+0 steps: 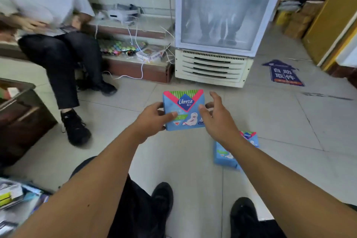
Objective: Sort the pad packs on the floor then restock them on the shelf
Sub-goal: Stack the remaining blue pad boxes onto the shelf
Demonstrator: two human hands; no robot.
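Observation:
A blue Libresse pad pack (184,109) with a pink and green top is held upright in front of me, above the tiled floor. My left hand (154,118) grips its left edge, thumb across the front. My right hand (216,118) is at the pack's right edge with fingers spread; its thumb touches the front. More blue pad packs (226,155) lie on the floor to the right, partly hidden behind my right forearm.
A glass-door fridge (218,25) stands ahead. A seated person in a white shirt (48,31) is at the left by a low ledge (135,67) with cables. A dark cabinet (17,114) is at far left; goods (13,199) lie bottom left. My shoes (162,199) are below.

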